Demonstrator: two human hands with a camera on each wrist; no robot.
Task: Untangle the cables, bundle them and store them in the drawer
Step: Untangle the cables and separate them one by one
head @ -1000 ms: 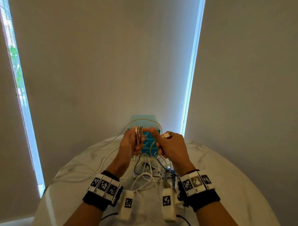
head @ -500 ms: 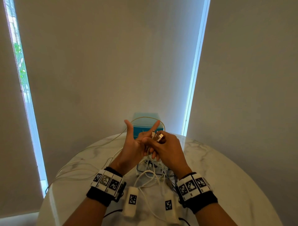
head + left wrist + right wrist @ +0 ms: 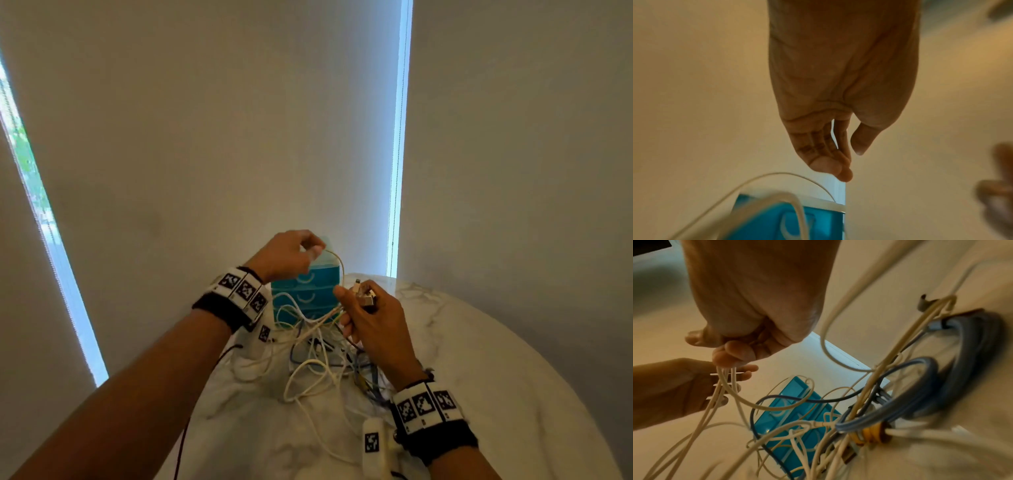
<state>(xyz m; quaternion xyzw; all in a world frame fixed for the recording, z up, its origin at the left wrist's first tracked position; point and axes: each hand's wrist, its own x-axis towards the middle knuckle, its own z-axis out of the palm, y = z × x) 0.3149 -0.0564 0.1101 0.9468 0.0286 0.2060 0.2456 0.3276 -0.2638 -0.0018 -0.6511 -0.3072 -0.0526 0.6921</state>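
A tangle of white and blue cables lies on the marble table in front of a teal drawer unit whose drawers are shut. My right hand grips several white cable strands, with the cable plugs sticking out of the top of my fist. A white cable loop arcs up from that hand. My left hand is raised by the top of that loop, fingers relaxed and thumb apart, holding nothing. The cable passes just below its fingertips.
The round marble table ends close to the wall behind the drawer unit. A coiled blue cable with a yellow tie lies in the tangle. A white tagged module hangs at my right wrist.
My left hand has parted from the right hand and risen up and left to the top of the cable loop. The right hand still holds the plugs and strands.
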